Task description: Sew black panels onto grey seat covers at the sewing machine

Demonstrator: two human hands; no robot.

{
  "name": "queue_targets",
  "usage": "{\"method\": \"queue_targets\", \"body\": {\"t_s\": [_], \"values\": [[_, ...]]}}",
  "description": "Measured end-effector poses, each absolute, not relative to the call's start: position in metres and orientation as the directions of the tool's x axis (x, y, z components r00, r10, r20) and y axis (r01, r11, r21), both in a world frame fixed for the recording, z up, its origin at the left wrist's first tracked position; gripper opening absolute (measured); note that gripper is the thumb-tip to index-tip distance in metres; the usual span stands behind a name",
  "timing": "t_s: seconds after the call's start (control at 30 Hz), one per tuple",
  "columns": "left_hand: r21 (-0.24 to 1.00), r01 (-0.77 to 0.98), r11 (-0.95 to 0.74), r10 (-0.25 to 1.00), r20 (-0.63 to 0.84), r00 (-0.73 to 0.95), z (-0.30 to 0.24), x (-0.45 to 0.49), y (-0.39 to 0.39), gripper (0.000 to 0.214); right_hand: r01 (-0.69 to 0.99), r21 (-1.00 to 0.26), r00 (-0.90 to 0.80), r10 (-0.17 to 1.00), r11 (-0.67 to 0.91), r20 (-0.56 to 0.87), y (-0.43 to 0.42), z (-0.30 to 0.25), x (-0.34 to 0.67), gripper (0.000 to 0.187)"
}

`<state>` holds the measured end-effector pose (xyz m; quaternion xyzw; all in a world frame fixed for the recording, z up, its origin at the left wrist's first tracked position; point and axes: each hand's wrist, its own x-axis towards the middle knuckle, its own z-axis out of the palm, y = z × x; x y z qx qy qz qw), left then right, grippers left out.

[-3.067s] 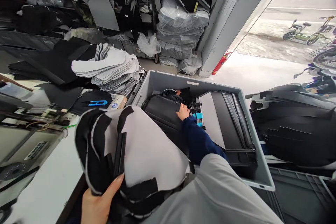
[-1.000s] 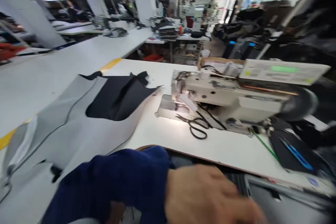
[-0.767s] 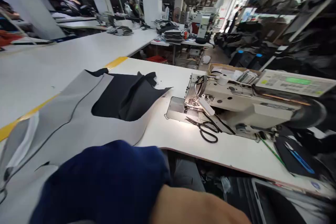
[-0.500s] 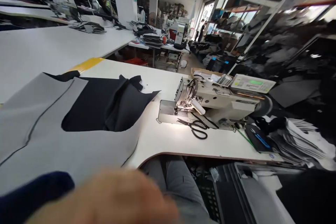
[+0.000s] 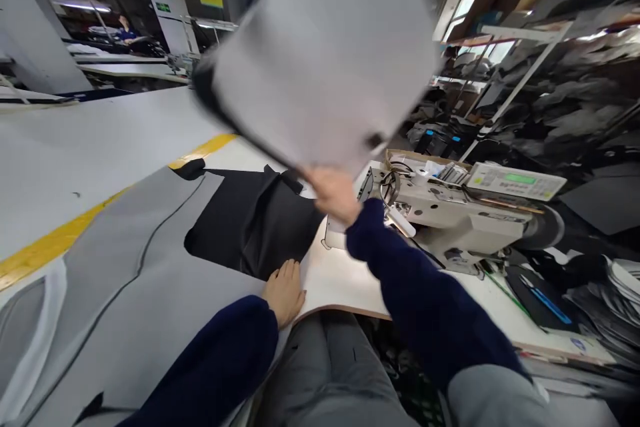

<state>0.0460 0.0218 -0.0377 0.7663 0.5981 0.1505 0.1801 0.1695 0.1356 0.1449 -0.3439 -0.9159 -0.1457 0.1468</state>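
Note:
My right hand is closed around the lower edge of a large light-grey fabric panel with a dark border. The panel is raised in the air above the table and blurred by motion. Lying flat with its fingers together, my left hand rests on the edge of a grey fabric piece at the table's front. Just beyond its fingertips is a black fabric piece, partly folded, on top of the grey one. A sewing machine stands to the right, partly behind my right forearm.
Yellow tape runs along the white tabletop. A blue-handled tool lies right of the machine, near stacked fabric pieces. Loaded shelves line the right side. A person sits far back at the left.
A blurred hand was low in the foreground; now my right hand holds the grey panel up and my left hand rests on the fabric. The view has shifted. The scissors are hidden.

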Motion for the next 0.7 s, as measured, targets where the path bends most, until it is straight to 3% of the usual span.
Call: {"method": "queue_targets", "body": {"t_s": [0.13,0.23,0.3,0.33,0.37,0.43,0.53,0.6,0.7], "values": [[0.442,0.888,-0.124,0.972,-0.127,0.199,-0.037,0.052,-0.022,0.081,0.42,0.04,-0.904,0.414,0.907,0.103,0.105,0.036,0.153,0.031],[0.508,0.841,-0.185,0.849,-0.348,0.397,-0.008,0.036,-0.056,0.085,0.343,-0.053,-0.921,0.347,0.938,0.177,0.077,-0.011,0.172,0.044],[0.625,0.726,-0.288,0.666,-0.414,0.62,0.03,0.013,-0.051,0.063,0.3,-0.09,-0.907,0.314,0.95,0.28,0.072,-0.016,0.206,0.044],[0.645,0.702,-0.303,0.684,-0.366,0.631,0.049,-0.001,-0.037,0.054,0.331,-0.101,-0.875,0.345,0.938,0.34,0.073,-0.016,0.228,0.04],[0.618,0.724,-0.306,0.737,-0.328,0.591,0.067,-0.015,-0.015,0.052,0.434,-0.117,-0.803,0.442,0.893,0.399,0.077,-0.015,0.252,0.034],[0.428,0.864,-0.267,0.907,-0.191,0.375,0.09,-0.043,0.048,0.054,0.713,-0.192,-0.52,0.692,0.674,0.5,0.091,-0.017,0.301,0.032],[0.111,0.992,-0.061,0.995,-0.075,0.069,0.081,-0.074,0.155,0.068,0.906,-0.233,-0.192,0.833,0.354,0.518,0.115,-0.027,0.364,0.042],[0.069,0.994,0.087,0.992,-0.102,-0.08,0.056,-0.083,0.21,0.068,0.953,-0.151,-0.166,0.868,0.264,0.468,0.13,-0.034,0.389,0.052],[0.119,0.974,0.194,0.975,-0.136,-0.177,0.014,-0.079,0.255,0.07,0.954,-0.04,-0.263,0.892,0.298,0.366,0.148,-0.038,0.403,0.057]]}}
